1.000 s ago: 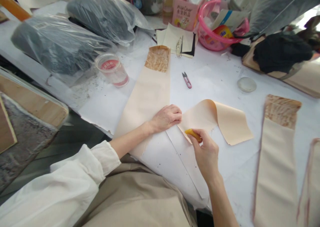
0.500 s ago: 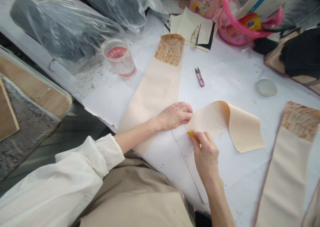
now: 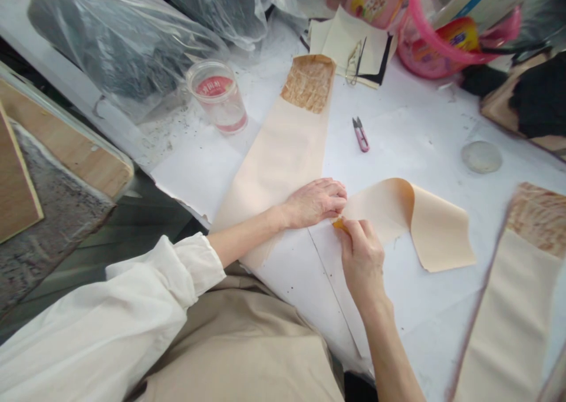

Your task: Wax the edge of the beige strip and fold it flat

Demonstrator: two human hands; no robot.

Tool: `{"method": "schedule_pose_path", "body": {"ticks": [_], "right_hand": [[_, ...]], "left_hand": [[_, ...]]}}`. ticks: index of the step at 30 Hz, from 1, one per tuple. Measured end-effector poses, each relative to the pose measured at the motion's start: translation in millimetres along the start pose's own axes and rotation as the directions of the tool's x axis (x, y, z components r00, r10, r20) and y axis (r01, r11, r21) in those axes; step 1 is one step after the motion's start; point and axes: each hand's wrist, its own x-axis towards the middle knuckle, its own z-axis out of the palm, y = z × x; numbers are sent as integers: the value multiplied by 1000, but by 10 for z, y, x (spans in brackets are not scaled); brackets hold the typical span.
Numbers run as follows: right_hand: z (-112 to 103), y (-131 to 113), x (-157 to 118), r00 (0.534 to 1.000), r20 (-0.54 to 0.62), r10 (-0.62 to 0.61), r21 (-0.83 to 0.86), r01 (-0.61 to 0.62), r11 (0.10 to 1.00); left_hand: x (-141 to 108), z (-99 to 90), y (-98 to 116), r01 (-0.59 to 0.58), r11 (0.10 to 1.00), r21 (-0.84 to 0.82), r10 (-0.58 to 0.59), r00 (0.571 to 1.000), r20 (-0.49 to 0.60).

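A long beige leather-like strip (image 3: pixel 283 139) lies across the white table, with a rough brown patch (image 3: pixel 309 85) at its far end. On the right, a beige strip end (image 3: pixel 444 231) curls over on itself; whether it joins the first piece is hidden under my hand. My left hand (image 3: pixel 315 203) presses on the beige material with its fingers curled and close together. Just beside those fingertips, my right hand (image 3: pixel 363 254) pinches a small flat yellow piece (image 3: pixel 339 223), its tip at the strip's near edge. Its exact kind is hidden by my fingers.
Pink thread snips (image 3: pixel 361 135) and a round clear disc (image 3: pixel 481 157) lie beyond my hands. A plastic cup (image 3: pixel 219 98) stands at the left, near wrapped bundles (image 3: pixel 115 42). A pink basket (image 3: pixel 424 54) stands at the back. Another patched strip (image 3: pixel 508 307) lies right.
My right hand has moved up slightly, bringing the yellow piece closer to my left fingertips. The left hand stays on the strip. The whole view has shifted a little.
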Motion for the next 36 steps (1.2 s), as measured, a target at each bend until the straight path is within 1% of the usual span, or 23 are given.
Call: {"method": "schedule_pose_path", "body": {"ticks": [2,6,8,10,12,15,17,19,20,22,25,27,29,31,34,36], "right_hand": [[-42,15,-85,1000,20,11,-13,-11,1000],[-251,20,-219,992,67,110,11,-111,994],[-300,6,-195,990,37,139,48,-140,989],[-263,-10,-115,991,-8,131,77,-130,989],[-166,-17,-27,995,-36,92,72,-89,993],[-64,-7,-5,999,3,42,31,-42,999],[-100,8,-81,998,45,45,18,-46,999],[-199,19,-175,993,89,73,22,-75,997],[-249,19,-208,991,96,93,26,-96,995],[-301,8,-217,990,63,124,43,-127,991],[-215,-25,-116,994,-15,105,81,-104,991],[-113,-41,-53,998,-16,65,90,-63,994],[-63,-43,-55,999,8,51,77,-52,996],[-100,-35,-117,996,39,83,57,-85,995],[-223,-31,-202,986,92,137,35,-140,989],[-247,-42,-188,988,61,139,38,-142,989]], "left_hand": [[-1,-4,0,-6,1000,17,6,1000,6],[-8,-3,-2,-15,999,36,15,1000,7],[-12,2,-1,-18,999,39,18,1000,3],[-13,5,1,-12,999,36,12,1000,0],[-11,6,2,-5,999,33,5,1000,-5],[-6,6,0,-10,999,37,11,1000,-9],[-4,7,-4,-17,999,43,18,1000,-8],[-4,8,-7,-23,999,46,23,1000,-5],[-5,9,-6,-23,999,46,23,1000,-4],[-8,10,-4,-20,999,43,20,1000,-1],[-11,1,6,-7,999,42,7,1000,1],[-9,-10,13,-5,999,46,5,1000,4],[-6,-23,17,-7,999,50,6,1000,13],[-3,-30,18,-8,999,49,7,1000,22],[-3,-26,14,-12,999,47,11,1000,23],[-5,-19,11,-6,999,45,5,1000,22]]}}
